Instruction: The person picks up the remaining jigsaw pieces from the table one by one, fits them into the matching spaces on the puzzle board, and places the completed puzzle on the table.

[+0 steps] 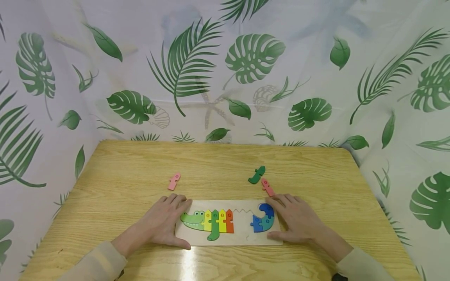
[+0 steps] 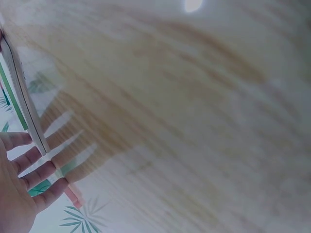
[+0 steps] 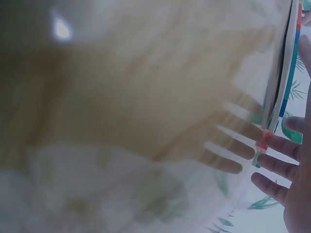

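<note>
A wooden crocodile puzzle board lies flat on the table. Its left part holds a light green head, two yellow pieces, a green leg piece and an orange-red piece. Blue and teal tail pieces sit at its right; bare wood shows between. My left hand spans the board's left end, thumb near the lower corner, fingers by the upper one. At the other end, my right hand touches the edge, thumb over the board. Both wrist views show lightly bent, spread fingers beside the board's edge.
A pink piece lies behind the board at left. Behind its right end are a dark green leg piece and a coral piece, close to my right fingertips. A leaf-patterned cloth hangs around the wooden table.
</note>
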`<state>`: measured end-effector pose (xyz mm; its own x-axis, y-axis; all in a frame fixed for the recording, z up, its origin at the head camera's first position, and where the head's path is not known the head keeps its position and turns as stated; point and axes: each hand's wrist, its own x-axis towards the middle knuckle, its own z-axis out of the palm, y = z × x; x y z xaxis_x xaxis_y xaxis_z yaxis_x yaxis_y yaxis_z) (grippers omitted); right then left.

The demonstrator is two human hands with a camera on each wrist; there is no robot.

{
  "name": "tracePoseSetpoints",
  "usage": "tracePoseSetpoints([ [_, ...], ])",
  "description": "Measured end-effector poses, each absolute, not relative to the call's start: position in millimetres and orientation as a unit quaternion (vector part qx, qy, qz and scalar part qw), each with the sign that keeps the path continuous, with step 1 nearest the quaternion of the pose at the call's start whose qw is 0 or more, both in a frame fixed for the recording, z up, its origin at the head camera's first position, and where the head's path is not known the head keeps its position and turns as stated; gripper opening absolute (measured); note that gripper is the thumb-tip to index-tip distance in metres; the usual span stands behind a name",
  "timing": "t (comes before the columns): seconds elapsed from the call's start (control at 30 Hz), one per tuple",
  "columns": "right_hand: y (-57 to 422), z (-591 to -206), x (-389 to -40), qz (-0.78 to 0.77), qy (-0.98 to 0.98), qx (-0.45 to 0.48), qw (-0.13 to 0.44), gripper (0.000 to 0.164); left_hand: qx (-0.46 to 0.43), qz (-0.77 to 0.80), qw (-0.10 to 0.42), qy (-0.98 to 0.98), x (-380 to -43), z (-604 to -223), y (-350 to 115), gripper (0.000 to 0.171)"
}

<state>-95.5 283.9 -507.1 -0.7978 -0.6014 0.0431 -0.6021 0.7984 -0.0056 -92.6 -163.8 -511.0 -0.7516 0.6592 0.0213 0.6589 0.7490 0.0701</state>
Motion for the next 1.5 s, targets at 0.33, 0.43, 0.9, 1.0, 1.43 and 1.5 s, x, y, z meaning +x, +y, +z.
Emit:
tracePoseSetpoints([
  [0.33,290,-505,-94,-0.004,-0.950,0.311,0.002,0.102,0.352,0.032,0.004,0.936,-93,-511,-164,0.129],
  [0.43,292,-504,-94,-0.010,-0.950,0.314,0.000,0.102,0.352,0.034,0.007,0.935,-93,-511,-163,0.129],
  [0.9,295,-506,-96,-0.025,-0.948,0.317,-0.011,0.102,0.348,0.050,0.021,0.936,-94,-510,-164,0.128],
  [1.0,295,-506,-96,-0.022,-0.947,0.319,-0.008,0.102,0.347,0.048,0.025,0.936,-95,-508,-164,0.122],
  [1.43,295,-505,-96,-0.022,-0.945,0.326,0.003,0.100,0.359,0.057,0.035,0.931,-115,-493,-180,0.101],
  [1.5,295,-505,-96,-0.023,-0.946,0.325,0.001,0.101,0.361,0.052,0.032,0.931,-119,-492,-183,0.100],
])
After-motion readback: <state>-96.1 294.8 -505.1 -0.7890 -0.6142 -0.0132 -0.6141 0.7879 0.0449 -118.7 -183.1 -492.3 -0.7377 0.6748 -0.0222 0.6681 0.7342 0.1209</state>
